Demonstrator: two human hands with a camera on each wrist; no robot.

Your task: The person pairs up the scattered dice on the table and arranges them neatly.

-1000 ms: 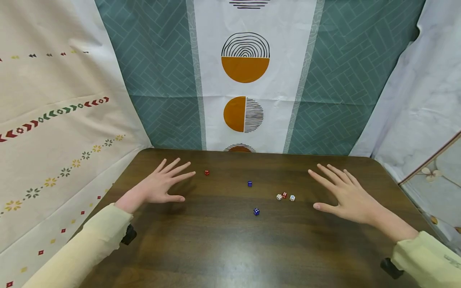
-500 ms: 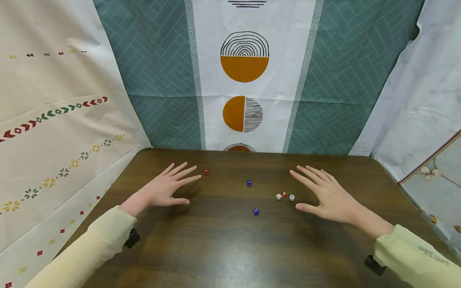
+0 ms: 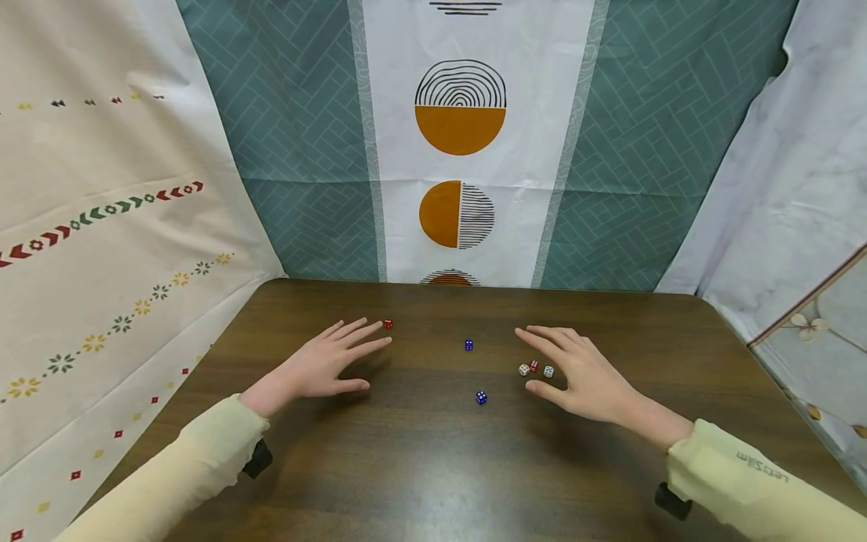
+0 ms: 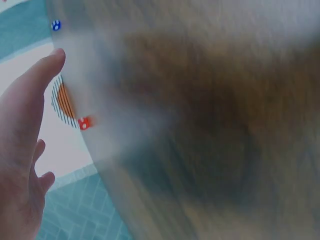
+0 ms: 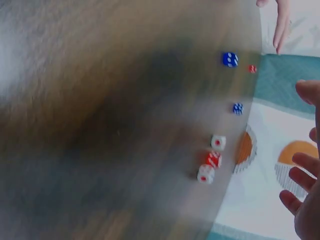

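Observation:
My left hand (image 3: 332, 361) is held above the table with its fingers spread, holding nothing. Just past its fingertips lies a red die (image 3: 388, 324), which also shows in the left wrist view. My right hand (image 3: 582, 373) hovers at the right, fingers extended and thumb apart, with nothing in its grasp. Close to its thumb and fingers sit a white die (image 3: 524, 369), a second red die (image 3: 534, 366) and another white die (image 3: 549, 372). Between the hands lie a blue die (image 3: 469, 345) and, nearer to me, another blue die (image 3: 482, 397).
The dark brown wooden table (image 3: 420, 467) has rounded far corners. Behind it hangs a green and white patterned cloth (image 3: 305, 150). A cream cloth (image 3: 135, 248) borders the left side and a white marbled cloth (image 3: 779, 196) the right.
Both hands have moved inward: the right one well to the left, up to the cluster of white and red dice, the left one slightly rightward and nearer. The dice stay in place.

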